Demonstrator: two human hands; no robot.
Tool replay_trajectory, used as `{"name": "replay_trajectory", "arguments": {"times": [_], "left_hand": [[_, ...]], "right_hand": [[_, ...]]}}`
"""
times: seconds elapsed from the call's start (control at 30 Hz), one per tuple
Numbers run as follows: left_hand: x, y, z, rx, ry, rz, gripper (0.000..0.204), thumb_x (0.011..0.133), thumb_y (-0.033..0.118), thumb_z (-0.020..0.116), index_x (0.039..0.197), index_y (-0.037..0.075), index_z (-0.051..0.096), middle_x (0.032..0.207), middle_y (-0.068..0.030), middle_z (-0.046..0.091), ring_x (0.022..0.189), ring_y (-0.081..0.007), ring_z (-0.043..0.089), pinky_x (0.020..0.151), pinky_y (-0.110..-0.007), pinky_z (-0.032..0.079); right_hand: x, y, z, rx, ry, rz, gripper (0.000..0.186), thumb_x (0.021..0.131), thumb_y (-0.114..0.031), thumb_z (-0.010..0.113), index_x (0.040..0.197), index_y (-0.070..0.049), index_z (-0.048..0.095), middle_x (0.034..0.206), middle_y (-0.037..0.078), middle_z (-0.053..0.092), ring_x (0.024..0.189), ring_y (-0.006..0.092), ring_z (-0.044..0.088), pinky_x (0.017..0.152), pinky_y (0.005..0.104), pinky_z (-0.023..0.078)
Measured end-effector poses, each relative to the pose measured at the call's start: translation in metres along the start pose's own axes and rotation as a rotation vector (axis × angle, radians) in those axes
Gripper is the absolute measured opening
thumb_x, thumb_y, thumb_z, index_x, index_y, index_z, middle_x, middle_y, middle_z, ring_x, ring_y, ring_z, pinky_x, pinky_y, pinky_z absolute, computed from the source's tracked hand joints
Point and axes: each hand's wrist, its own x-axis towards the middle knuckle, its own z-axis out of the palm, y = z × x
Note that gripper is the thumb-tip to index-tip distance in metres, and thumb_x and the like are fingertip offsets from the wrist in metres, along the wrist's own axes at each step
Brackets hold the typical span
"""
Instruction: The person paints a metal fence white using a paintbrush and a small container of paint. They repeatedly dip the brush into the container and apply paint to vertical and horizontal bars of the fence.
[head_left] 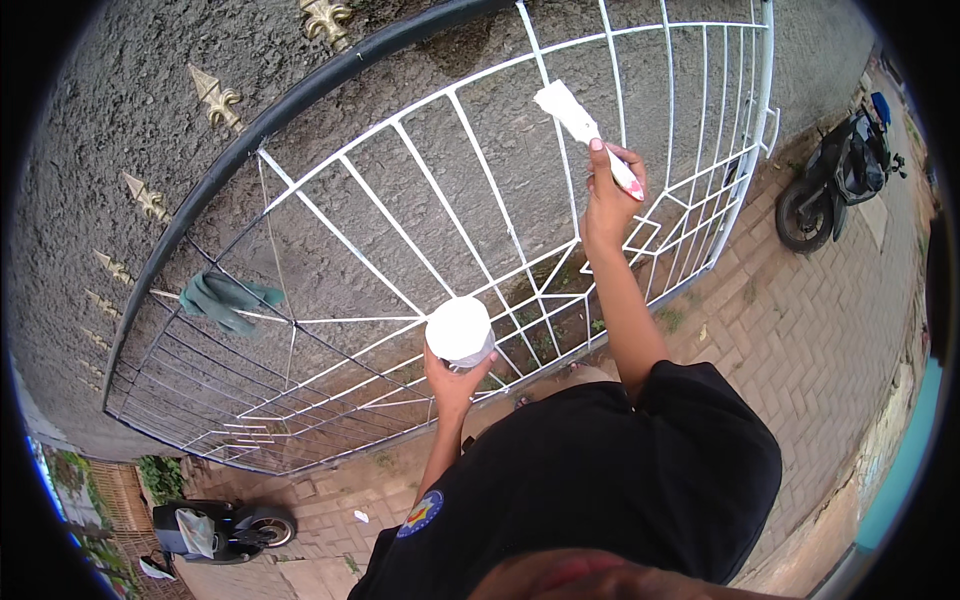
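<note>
In my raised right hand (608, 205) is a paintbrush (572, 112), its bristles and ferrule coated white and its pale handle marked with red. The bristles are beside an upright bar near the top of the metal gate (400, 125); whether they touch it I cannot tell. My left hand (455, 378) grips a round tub of white paint (459, 330) from below, in front of the gate's lower middle. Much of the gate is white, while its curved top rail (290, 105) and the bars at the left are dark.
A green cloth (225, 300) hangs over the gate at the left. Gold spearhead finials (215, 97) line the top rail. Behind stands a rough grey wall (110, 80). Motorcycles are parked at right (835, 180) and lower left (225, 530) on brick paving (770, 330).
</note>
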Motion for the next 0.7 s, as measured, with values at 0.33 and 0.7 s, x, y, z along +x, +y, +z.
{"name": "replay_trajectory", "arguments": {"times": [0.33,0.7], "left_hand": [[0.002,0.014,0.020,-0.034,0.352,-0.132,0.086,0.067,0.013,0.096,0.138,-0.003,0.048,0.130,-0.0179,0.060,0.118,-0.0277,0.062,0.101,-0.042,0.050],[0.009,0.029,0.051,-0.048,0.318,-0.137,0.085,0.067,0.012,0.096,0.136,-0.004,0.049,0.126,-0.0176,0.062,0.114,-0.0269,0.064,0.100,-0.041,0.051]], "right_hand": [[0.029,0.056,0.046,-0.245,-0.349,-0.398,0.022,0.087,-0.013,0.085,0.095,-0.004,0.067,0.095,0.010,0.074,0.076,0.0141,0.066,0.064,0.0280,0.049],[0.048,0.069,0.047,-0.366,-0.381,-0.698,0.019,0.082,-0.006,0.084,0.093,-0.006,0.068,0.096,0.010,0.073,0.078,0.0235,0.069,0.056,0.0320,0.049]]}}
